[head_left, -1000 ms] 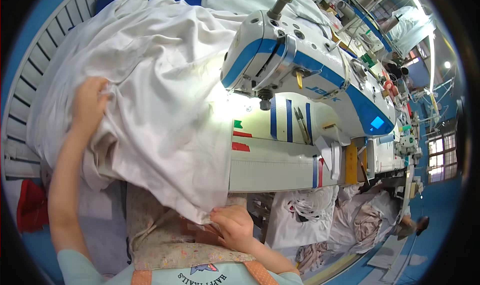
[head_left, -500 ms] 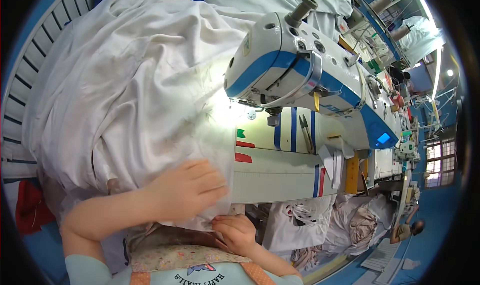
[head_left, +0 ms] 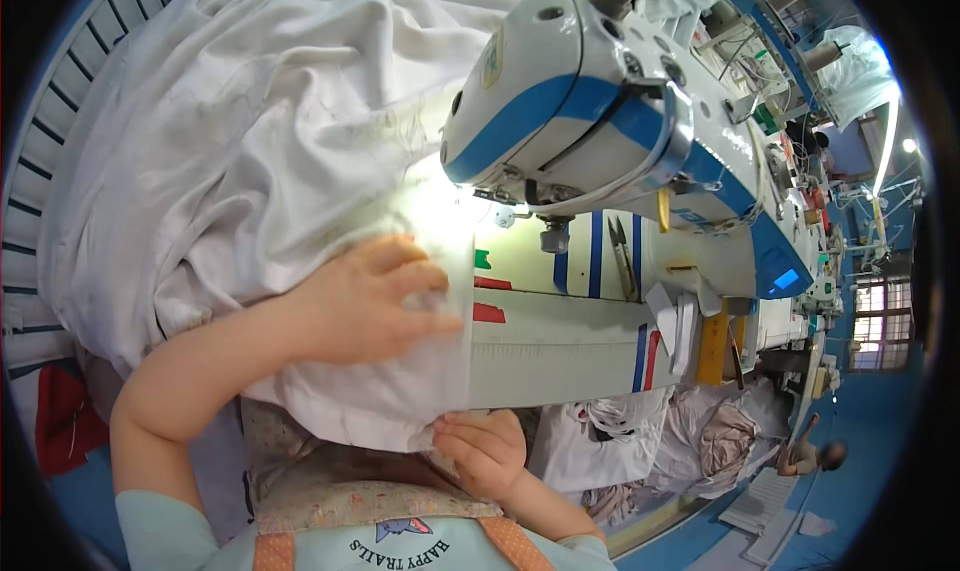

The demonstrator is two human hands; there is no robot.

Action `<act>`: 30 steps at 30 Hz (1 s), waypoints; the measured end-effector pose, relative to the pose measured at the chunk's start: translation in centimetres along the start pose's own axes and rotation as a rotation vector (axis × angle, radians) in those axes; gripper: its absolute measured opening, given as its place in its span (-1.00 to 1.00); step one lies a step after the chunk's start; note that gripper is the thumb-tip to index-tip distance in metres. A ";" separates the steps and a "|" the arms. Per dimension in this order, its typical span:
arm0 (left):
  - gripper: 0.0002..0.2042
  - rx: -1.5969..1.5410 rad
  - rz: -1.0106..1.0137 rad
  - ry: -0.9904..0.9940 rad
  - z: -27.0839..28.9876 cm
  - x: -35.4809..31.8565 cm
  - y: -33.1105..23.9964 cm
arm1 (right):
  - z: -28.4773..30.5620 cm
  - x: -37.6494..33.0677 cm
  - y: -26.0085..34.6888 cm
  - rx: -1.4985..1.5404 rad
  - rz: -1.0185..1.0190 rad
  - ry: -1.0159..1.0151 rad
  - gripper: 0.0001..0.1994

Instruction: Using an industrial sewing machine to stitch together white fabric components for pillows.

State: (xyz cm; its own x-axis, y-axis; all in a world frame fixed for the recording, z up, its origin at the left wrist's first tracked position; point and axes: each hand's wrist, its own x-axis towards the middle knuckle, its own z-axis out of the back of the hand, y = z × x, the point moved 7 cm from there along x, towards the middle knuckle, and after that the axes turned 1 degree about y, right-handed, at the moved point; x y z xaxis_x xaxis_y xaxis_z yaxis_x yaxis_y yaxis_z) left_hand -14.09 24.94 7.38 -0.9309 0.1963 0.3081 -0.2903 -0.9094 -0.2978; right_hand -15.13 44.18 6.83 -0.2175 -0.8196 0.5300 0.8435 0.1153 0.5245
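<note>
Two hands working here: left hand (head_left: 365,306) is lying fingers-spread on the white fabric (head_left: 250,161) heaped over the sewing table's (head_left: 560,346) left side, right hand (head_left: 485,451) pinching its near-edge hem, sewing machine (head_left: 610,121) looming just right.

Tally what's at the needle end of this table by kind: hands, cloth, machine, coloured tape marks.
Hands: 2, left hand flat on the cloth, right hand pinching its edge
White cloth: 1
Sewing machine: 1
Tape marks: 3, green, red, red
Total: 7
</note>
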 end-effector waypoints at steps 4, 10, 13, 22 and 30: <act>-0.63 -0.007 0.019 0.011 -0.2 0.4 1.2 | 0.0 -0.2 -0.4 -0.029 -0.002 -0.014 -0.68; -0.59 -0.005 0.024 0.003 0.0 0.6 1.2 | -0.2 -1.1 -0.6 -0.086 0.005 -0.125 -0.61; -0.65 0.011 0.024 0.022 -0.1 0.6 1.2 | -0.4 -1.3 -0.7 -0.095 0.007 -0.131 -0.61; -0.61 0.045 0.067 0.053 0.6 1.6 0.9 | 0.0 -0.9 -0.8 -0.086 -0.063 -0.082 -0.64; -0.52 0.050 0.054 0.090 0.7 1.9 0.3 | 1.2 0.4 -1.5 0.082 -0.144 0.129 -0.72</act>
State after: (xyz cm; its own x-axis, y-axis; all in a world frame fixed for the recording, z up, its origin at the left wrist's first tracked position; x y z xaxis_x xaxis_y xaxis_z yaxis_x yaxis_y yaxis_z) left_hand -15.77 24.83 8.51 -0.9617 0.1764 0.2099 -0.2298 -0.9362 -0.2659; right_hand -17.06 44.40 7.09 -0.2640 -0.8954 0.3585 0.7644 0.0325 0.6439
